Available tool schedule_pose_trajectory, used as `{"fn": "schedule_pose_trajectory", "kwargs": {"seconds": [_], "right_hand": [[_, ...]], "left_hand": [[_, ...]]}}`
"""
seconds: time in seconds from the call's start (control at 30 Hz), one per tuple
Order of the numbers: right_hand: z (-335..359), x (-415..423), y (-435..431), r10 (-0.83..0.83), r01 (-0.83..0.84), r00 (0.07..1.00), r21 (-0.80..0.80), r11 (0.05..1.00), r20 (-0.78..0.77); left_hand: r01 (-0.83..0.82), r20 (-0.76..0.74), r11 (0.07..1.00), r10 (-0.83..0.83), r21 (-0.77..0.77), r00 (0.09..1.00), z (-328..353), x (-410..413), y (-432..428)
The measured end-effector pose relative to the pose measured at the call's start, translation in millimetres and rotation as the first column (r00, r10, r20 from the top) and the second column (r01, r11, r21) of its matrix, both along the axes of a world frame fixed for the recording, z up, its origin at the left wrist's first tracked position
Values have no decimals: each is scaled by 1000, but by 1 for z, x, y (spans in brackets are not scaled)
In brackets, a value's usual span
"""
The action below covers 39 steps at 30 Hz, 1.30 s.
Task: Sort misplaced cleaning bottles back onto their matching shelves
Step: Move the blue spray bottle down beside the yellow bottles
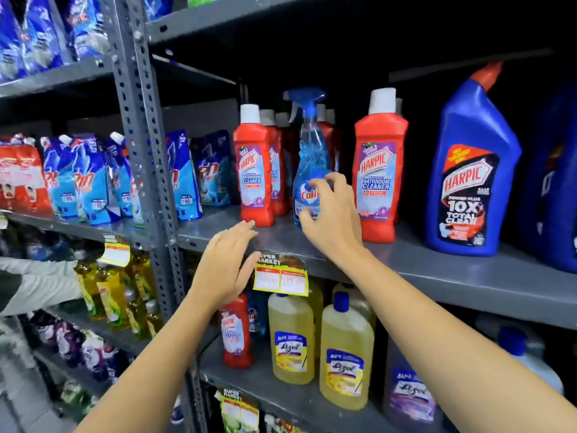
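A clear blue Colin spray bottle stands on the grey middle shelf among red Harpic bathroom cleaner bottles; another red one is just to its right. My right hand is at the spray bottle's lower front, fingers spread and curled around the label, not clearly closed on it. My left hand hovers open at the shelf's front edge, below the left red bottle. On the shelf below, a single red Harpic bottle stands beside yellow Lizol bottles.
A big blue Harpic toilet cleaner bottle stands at the right of the middle shelf. Blue detergent pouches fill the left bay behind a grey perforated post. Another person's sleeve reaches in at the far left. A yellow price tag hangs from the shelf edge.
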State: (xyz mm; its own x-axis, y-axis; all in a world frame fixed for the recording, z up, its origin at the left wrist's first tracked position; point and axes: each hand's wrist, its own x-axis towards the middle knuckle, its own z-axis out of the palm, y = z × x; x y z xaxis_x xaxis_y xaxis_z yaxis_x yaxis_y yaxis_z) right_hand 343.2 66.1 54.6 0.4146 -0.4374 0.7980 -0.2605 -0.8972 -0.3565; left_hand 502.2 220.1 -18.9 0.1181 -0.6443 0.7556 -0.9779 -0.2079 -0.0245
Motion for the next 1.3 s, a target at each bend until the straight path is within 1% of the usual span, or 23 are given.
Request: {"fn": "schedule_pose_trajectory", "kwargs": {"seconds": [0.17, 0.27, 0.3, 0.37, 0.43, 0.47, 0.67, 0.77, 0.83, 0.93, 1.0, 1.07, 1.13, 1.2, 1.23, 1.3], "right_hand": [[18, 26, -7, -131, 131, 991, 10, 991, -7], [28, 44, -15, -186, 186, 983, 61, 981, -4], [31, 49, -19, -177, 175, 984, 99, 980, 19], [33, 61, -25, -139, 108, 983, 243, 964, 117], [32, 68, -27, -149, 68, 971, 382, 922, 187], [31, 72, -27, -164, 69, 966, 414, 908, 198], [34, 67, -28, -235, 145, 959, 436, 888, 160], [34, 65, -18, -244, 128, 942, 425, 896, 229], [29, 64, -11, -236, 95, 918, 401, 911, 319], [25, 53, 8, -178, 14, 866, 334, 942, 468], [28, 38, 34, -69, -98, 816, 256, 962, 574], [30, 20, 65, 32, -201, 781, 202, 959, 623], [22, 3, 93, 104, -262, 780, 171, 950, 618], [5, -11, 117, 191, -353, 771, 158, 922, 608], [-6, -15, 128, 221, -386, 778, 170, 907, 588], [-34, -22, 146, 233, -403, 816, 231, 886, 529]], "left_hand": [[63, 61, 996, -67, 65, 996, 3, 29, -17], [95, 101, 994, -100, 53, 990, -1, 36, -23], [102, 106, 994, -105, 37, 989, -1, 37, -25], [104, 113, 994, -103, -8, 988, -3, 38, -27], [109, 133, 993, -102, -43, 986, -4, 39, -29], [110, 140, 993, -102, -52, 985, -5, 40, -29], [107, 162, 992, -96, -60, 982, -8, 45, -31], [114, 176, 990, -97, -84, 979, -8, 46, -32], [116, 187, 988, -96, -98, 978, -10, 47, -32], [128, 180, 987, -108, -101, 978, -10, 48, -32], [157, 162, 983, -140, -96, 977, -10, 50, -32], [206, 155, 975, -192, -83, 969, -11, 53, -30], [259, 177, 963, -243, -75, 954, -16, 56, -23], [288, 181, 953, -269, -89, 946, -31, 59, -11], [302, 173, 948, -282, -103, 944, -44, 61, -4], [328, 136, 937, -312, -118, 940, -83, 65, 13]]}}
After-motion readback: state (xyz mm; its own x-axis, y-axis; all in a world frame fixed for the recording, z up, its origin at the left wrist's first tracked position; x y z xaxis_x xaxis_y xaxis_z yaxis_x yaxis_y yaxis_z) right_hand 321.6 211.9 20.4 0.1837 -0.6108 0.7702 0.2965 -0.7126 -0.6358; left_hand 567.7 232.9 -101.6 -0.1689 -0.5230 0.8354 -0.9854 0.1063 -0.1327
